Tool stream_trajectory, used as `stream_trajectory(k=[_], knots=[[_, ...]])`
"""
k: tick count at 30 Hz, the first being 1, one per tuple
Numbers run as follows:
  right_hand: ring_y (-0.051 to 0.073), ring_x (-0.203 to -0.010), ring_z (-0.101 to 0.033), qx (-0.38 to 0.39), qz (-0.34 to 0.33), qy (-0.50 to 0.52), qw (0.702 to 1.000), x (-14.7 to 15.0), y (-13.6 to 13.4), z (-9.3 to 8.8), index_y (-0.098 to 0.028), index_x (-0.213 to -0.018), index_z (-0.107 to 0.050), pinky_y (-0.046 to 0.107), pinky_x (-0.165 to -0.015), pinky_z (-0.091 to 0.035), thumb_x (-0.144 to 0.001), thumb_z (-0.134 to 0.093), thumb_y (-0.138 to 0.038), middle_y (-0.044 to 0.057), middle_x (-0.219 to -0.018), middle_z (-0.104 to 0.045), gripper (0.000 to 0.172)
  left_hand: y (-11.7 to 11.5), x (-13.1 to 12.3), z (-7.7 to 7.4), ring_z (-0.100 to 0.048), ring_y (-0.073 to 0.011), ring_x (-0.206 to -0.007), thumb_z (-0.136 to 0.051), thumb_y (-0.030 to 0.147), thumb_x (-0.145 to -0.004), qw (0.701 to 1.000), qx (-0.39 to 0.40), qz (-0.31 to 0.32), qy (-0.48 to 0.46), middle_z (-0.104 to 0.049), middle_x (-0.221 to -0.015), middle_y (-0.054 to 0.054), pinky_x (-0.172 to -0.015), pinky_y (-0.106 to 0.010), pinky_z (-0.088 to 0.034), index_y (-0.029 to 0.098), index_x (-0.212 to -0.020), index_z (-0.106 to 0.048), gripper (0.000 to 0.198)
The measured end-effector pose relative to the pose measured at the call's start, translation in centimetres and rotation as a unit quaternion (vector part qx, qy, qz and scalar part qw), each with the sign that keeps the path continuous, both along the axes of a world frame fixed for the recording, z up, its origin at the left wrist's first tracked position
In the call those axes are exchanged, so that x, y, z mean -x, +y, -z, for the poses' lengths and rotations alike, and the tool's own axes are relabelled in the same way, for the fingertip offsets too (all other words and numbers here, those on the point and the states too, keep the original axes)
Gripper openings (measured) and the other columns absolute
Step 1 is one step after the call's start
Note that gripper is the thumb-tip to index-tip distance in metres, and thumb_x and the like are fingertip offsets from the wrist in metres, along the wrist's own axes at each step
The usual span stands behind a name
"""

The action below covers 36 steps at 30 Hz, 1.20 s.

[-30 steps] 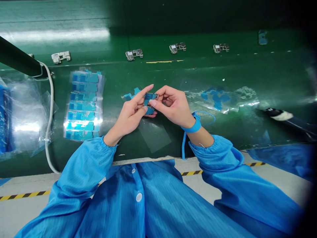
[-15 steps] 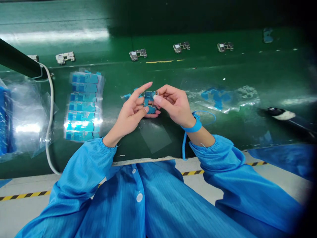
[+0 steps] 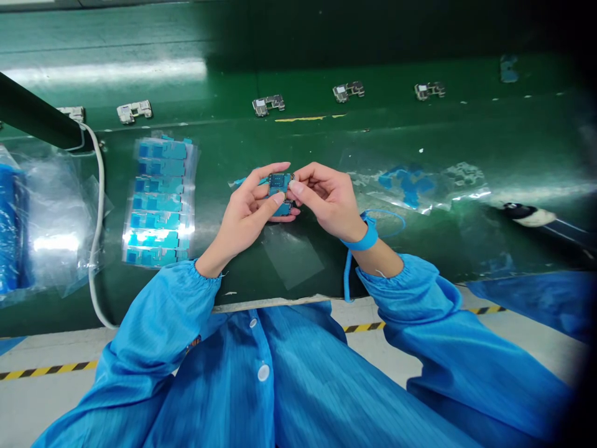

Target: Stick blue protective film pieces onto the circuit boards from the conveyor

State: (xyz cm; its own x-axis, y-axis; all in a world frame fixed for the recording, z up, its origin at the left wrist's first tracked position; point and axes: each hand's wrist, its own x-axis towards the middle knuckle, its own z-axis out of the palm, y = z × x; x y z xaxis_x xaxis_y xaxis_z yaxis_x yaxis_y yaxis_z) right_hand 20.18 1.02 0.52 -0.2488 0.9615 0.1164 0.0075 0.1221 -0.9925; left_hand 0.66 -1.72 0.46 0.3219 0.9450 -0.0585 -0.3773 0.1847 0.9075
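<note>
Left fingers (image 3: 267,208) grip a circuit board (image 3: 278,181), its underside hidden; right fingers (image 3: 305,192) pinch its edge, tips partly obscured

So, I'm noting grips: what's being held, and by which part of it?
A small circuit board: the left hand holds it by its left side. The right hand touches its right edge; whether gripping or pressing can't be told.

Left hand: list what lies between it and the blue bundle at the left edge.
Head view: between the left hand and the blue bundle lie a sticker sheet, a white cable and clear plastic.
</note>
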Motion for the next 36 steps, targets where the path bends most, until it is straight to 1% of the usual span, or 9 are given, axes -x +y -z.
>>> stream_trajectory(k=[6, 15, 17, 20, 25, 28, 31, 34, 36], knots=[[0.017, -0.070, -0.063, 0.005, -0.008, -0.015, 1.000, -0.2, 0.0, 0.1, -0.024, -0.090, -0.071, 0.032, -0.066, -0.057, -0.091, -0.087, -0.074, 0.001, -0.080, -0.071, 0.052, 0.1, -0.2, 0.6, -0.087, -0.0225, -0.089, -0.083, 0.052, -0.101, 1.000, 0.008, -0.003, -0.009, -0.086, -0.109, -0.005, -0.082, -0.036, -0.077, 0.029, -0.139, -0.071, 0.045], [0.016, -0.069, -0.061, 0.002, -0.017, -0.014, 1.000, -0.2, 0.2, 0.1, -0.024, -0.092, -0.070, 0.032, -0.067, -0.054, -0.094, -0.085, -0.072, 0.001, -0.081, -0.070, 0.049, 0.3, -0.1, 0.4, -0.087, -0.0236, -0.084, -0.088, 0.056, -0.096, 0.999, 0.041, 0.005, -0.014, -0.087, -0.107, -0.004, -0.077, -0.037, -0.076, 0.028, -0.139, -0.070, 0.055], [0.016, -0.070, -0.062, 0.003, -0.009, -0.012, 1.000, -0.2, 0.2, 0.3, -0.025, -0.101, -0.071, 0.031, -0.068, -0.055, -0.097, -0.082, -0.072, 0.000, -0.081, -0.069, 0.048, 0.4, 0.0, 0.5, -0.088, -0.0240, -0.089, -0.086, 0.056, -0.097, 0.999, 0.021, -0.023, -0.012, -0.087, -0.106, -0.005, -0.085, -0.039, -0.075, 0.028, -0.140, -0.071, 0.054], [0.015, -0.070, -0.060, 0.003, -0.008, -0.041, 0.999, -0.1, -0.2, 0.5, -0.025, -0.105, -0.069, 0.030, -0.068, -0.050, -0.101, -0.077, -0.071, -0.002, -0.080, -0.066, 0.048, 0.6, 0.3, 0.8, -0.087, -0.0208, -0.094, -0.084, 0.054, -0.101, 0.993, -0.031, -0.110, 0.016, -0.088, -0.099, -0.004, -0.098, -0.036, -0.071, 0.027, -0.134, -0.075, 0.043], [0.015, -0.068, -0.057, 0.019, -0.121, -0.103, 0.987, 2.0, -0.1, 0.4, -0.022, -0.089, -0.068, 0.031, -0.065, -0.046, -0.102, -0.071, -0.077, 0.000, -0.077, -0.068, 0.057, 1.7, 0.8, 1.1, -0.086, -0.0188, -0.098, -0.084, 0.052, -0.101, 0.981, -0.018, -0.194, 0.004, -0.088, -0.106, -0.006, -0.091, -0.029, -0.067, 0.025, -0.128, -0.074, 0.039], [0.015, -0.066, -0.060, 0.006, -0.157, -0.083, 0.984, 4.5, 3.4, 0.0, -0.021, -0.082, -0.066, 0.031, -0.066, -0.049, -0.100, -0.070, -0.082, 0.001, -0.075, -0.070, 0.063, 2.4, 1.4, 0.8, -0.084, -0.0201, -0.112, -0.084, 0.051, -0.100, 0.967, -0.005, -0.252, -0.031, -0.086, -0.127, -0.008, -0.096, -0.030, -0.065, 0.026, -0.136, -0.070, 0.046], [0.015, -0.063, -0.060, 0.009, -0.139, -0.073, 0.987, 6.0, 10.5, -0.7, -0.021, -0.082, -0.067, 0.030, -0.061, -0.049, -0.094, -0.071, -0.088, 0.002, -0.073, -0.068, 0.068, 2.9, 2.4, 0.4, -0.077, -0.0205, -0.128, -0.078, 0.047, -0.103, 0.948, 0.011, -0.316, -0.038, -0.080, -0.145, -0.008, -0.102, -0.033, -0.065, 0.030, -0.145, -0.064, 0.047], [0.020, -0.077, -0.066, -0.006, -0.087, -0.252, 0.964, 5.0, 18.3, -1.5, -0.018, -0.091, -0.072, 0.033, -0.070, -0.052, -0.101, -0.071, -0.074, 0.010, -0.091, -0.075, 0.057, 3.2, 3.2, 0.4, -0.076, -0.0194, -0.120, -0.076, 0.042, -0.103, 0.938, 0.019, -0.346, -0.014, -0.080, -0.141, -0.007, -0.095, -0.031, -0.065, 0.029, -0.141, -0.066, 0.041], [0.026, -0.101, -0.066, -0.087, -0.060, -0.438, 0.893, 3.0, 22.2, -1.7, -0.014, -0.110, -0.078, 0.038, -0.093, -0.053, -0.096, -0.087, -0.051, 0.017, -0.113, -0.076, 0.040, 3.3, 3.4, 0.5, -0.076, -0.0170, -0.107, -0.078, 0.037, -0.099, 0.933, 0.026, -0.359, -0.010, -0.083, -0.130, -0.007, -0.085, -0.028, -0.063, 0.026, -0.133, -0.070, 0.037]])
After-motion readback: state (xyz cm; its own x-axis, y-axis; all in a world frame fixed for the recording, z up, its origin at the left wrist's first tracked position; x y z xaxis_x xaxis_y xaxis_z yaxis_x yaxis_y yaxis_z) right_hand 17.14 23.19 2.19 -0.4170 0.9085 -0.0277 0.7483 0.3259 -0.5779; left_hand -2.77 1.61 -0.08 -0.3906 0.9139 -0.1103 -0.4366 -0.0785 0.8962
